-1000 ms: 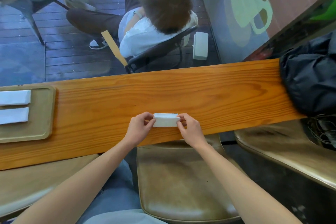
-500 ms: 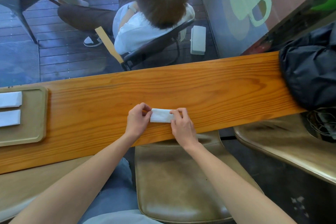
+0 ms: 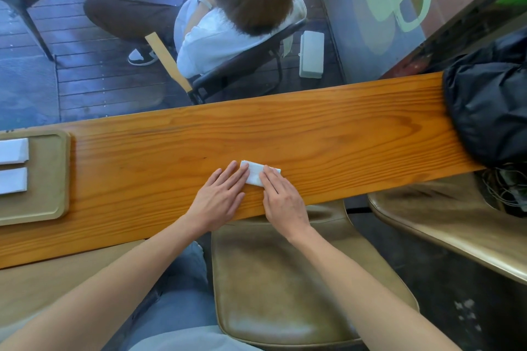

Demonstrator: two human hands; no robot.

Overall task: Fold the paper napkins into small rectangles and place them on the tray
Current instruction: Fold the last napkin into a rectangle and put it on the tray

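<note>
From the head camera, a folded white napkin [image 3: 254,174] lies flat on the wooden counter [image 3: 328,134], just past centre toward 1 o'clock. The left hand [image 3: 219,199] and right hand [image 3: 281,199] both lie open, palms down, fingers pressing the napkin from either side without gripping it. At 9 o'clock the tan tray [image 3: 54,177] holds two folded napkins [image 3: 12,164], cut off by the frame edge. A black bag [image 3: 490,111], possibly a jacket, sits at 3 o'clock.
</note>
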